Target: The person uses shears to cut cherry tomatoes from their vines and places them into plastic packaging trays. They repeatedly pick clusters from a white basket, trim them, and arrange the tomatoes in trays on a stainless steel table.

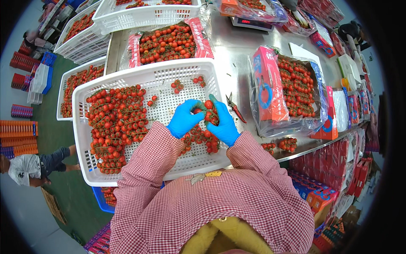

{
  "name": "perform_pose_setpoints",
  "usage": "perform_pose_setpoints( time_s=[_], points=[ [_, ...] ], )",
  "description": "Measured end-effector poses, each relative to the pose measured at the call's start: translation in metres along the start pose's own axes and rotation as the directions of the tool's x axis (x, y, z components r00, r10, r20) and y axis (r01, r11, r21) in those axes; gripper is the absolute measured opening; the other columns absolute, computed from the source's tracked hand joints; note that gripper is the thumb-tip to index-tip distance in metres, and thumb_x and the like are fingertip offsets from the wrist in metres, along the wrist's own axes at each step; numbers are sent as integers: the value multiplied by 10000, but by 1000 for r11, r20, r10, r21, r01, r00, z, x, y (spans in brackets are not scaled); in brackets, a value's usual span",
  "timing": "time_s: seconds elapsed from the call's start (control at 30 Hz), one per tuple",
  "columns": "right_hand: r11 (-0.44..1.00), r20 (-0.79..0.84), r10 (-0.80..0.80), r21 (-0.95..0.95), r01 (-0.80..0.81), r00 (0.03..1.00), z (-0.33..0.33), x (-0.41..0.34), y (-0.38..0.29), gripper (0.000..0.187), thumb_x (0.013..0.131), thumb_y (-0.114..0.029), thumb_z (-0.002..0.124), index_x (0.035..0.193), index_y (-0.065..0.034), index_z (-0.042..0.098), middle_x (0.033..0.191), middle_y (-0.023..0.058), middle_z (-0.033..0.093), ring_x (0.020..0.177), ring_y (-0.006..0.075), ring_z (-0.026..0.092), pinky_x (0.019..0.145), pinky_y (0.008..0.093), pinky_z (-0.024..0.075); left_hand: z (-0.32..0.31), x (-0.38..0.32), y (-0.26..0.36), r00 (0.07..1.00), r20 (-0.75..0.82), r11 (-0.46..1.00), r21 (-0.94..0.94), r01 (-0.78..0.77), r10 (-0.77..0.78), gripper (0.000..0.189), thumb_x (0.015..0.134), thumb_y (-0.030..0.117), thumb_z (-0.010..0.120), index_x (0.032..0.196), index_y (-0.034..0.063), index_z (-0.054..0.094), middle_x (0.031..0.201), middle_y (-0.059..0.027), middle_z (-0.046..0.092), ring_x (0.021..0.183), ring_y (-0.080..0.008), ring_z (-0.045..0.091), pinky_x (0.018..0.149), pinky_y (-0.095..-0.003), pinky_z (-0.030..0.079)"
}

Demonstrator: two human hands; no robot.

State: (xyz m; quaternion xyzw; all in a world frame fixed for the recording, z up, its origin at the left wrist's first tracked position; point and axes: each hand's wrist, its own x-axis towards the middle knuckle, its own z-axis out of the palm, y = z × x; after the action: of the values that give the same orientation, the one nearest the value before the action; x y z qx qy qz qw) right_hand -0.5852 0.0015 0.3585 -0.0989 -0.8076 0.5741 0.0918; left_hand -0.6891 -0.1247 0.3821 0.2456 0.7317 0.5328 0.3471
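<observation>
Both my hands wear blue gloves and meet above the right half of a white perforated plastic crate [146, 79]. My right hand [224, 123] grips a small truss of cherry tomatoes [211, 116]. My left hand [187, 116] has its thumb and fingers closed around a tomato [197, 111] at the left side of that truss. Below my hands, more cherry tomatoes [207, 135] lie on the crate floor, partly hidden by my sleeve. A thick pile of tomato trusses [117, 123] fills the crate's left side. Small loose clusters [177, 86] lie toward its far side.
Red-handled pruning shears [234, 107] lie right of the crate on the metal table [233, 54]. Farther right stands a plastic-lined carton of tomatoes [296, 89]. Two small trusses [287, 144] rest near the table edge. A digital scale [252, 23] stands behind. A person [25, 168] is at the left.
</observation>
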Motion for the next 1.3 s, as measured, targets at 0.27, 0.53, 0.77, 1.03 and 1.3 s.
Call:
perform_pose_setpoints(
  time_s=[0.27, 0.53, 0.77, 1.03, 1.3],
  points=[
    [978, 185, -40, -196, 77, 982, -21, -11, 15, 711, 684, -208, 597, 1307, -100, 271, 1171, 170, 382, 973, 289, 498, 779, 347, 449, 13, -1, -10, 934, 68, 808, 483, -338, 351, 185, 652, 110, 606, 810, 22, 567, 793, -132, 487, 724, -276, 508, 625, -347, 413],
    [390, 504, 218, 740, -549, 835, -87, -24, 3, 590, 711, -82, 481, 1284, -92, 340, 1157, 102, 474, 932, 198, 491, 750, 360, 465, -21, -10, -59, 992, 92, 904, -412, 119, -88, 83, 712, 26, 495, 776, -12, 531, 710, -88, 527, 599, -167, 532, 528, -266, 442],
    [970, -601, 101, -118, -213, 793, -294, -28, 67, 713, 668, -101, 557, 1319, -153, 271, 1034, 142, 435, 814, 227, 504, 733, 353, 453, -32, -33, -103, 920, -382, 891, 385, 240, -83, 419, 713, 79, 586, 1112, -2, 484, 1077, -128, 528, 972, -245, 511, 829, -352, 413],
    [82, -209, -289, -978, -194, 934, -429, -43, 141, 211, 751, -53, 472, 944, -59, 558, 887, 157, 564, 827, 293, 541, 715, 403, 453, 6, -76, -109, 873, -485, 787, 521, 331, -47, 381, 726, 202, 600, 1059, 29, 536, 1044, -157, 555, 982, -274, 520, 847, -354, 404],
    [30, -406, -40, -914, -405, 913, -447, -29, 168, 517, 764, -170, 558, 1249, -117, 389, 1324, 162, 299, 1187, 346, 327, 919, 420, 347, -9, -166, -97, 773, -538, 572, 535, 622, -336, 525, 721, 416, 586, 1147, 119, 510, 1240, -165, 416, 1140, -307, 396, 938, -398, 341]
  ],
)
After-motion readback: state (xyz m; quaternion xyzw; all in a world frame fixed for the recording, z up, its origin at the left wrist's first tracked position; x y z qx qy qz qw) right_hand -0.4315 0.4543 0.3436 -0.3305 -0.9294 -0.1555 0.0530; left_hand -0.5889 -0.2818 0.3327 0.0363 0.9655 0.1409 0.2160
